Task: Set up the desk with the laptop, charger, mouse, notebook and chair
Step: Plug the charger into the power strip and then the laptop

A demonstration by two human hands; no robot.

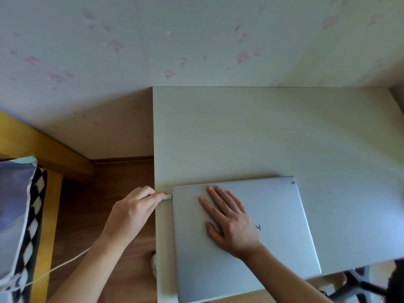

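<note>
You are at the charger step: the laptop (pixel 247 237) lies shut near the front left corner of the desk (pixel 262 132), its near edge at or slightly past the desk's front edge, and your right hand (pixel 229 221) rests flat on its lid with the fingers spread, holding it steady. Your left hand (pixel 135 206) sits just off the desk's left edge, fingers pressed together and pinching the white plug (pixel 167 197) of the charger, whose tip is right at the laptop's left side, toward the rear corner. Whether the plug has entered the port or only touches the casing I cannot tell; the join is too small and soft in this view. The cable (pixel 54 268) runs down and away to the left, over the floor. I'd judge the next move calls for a straight, level push along the plug's own axis while the right palm keeps the laptop from sliding toward the right edge; a skewed angle could jam the plug or shove the machine. No mouse or notebook shows on the desk, and only a dark chair base (pixel 358 285) shows beyond the front right edge, so most of the setup seems left to do.
</note>
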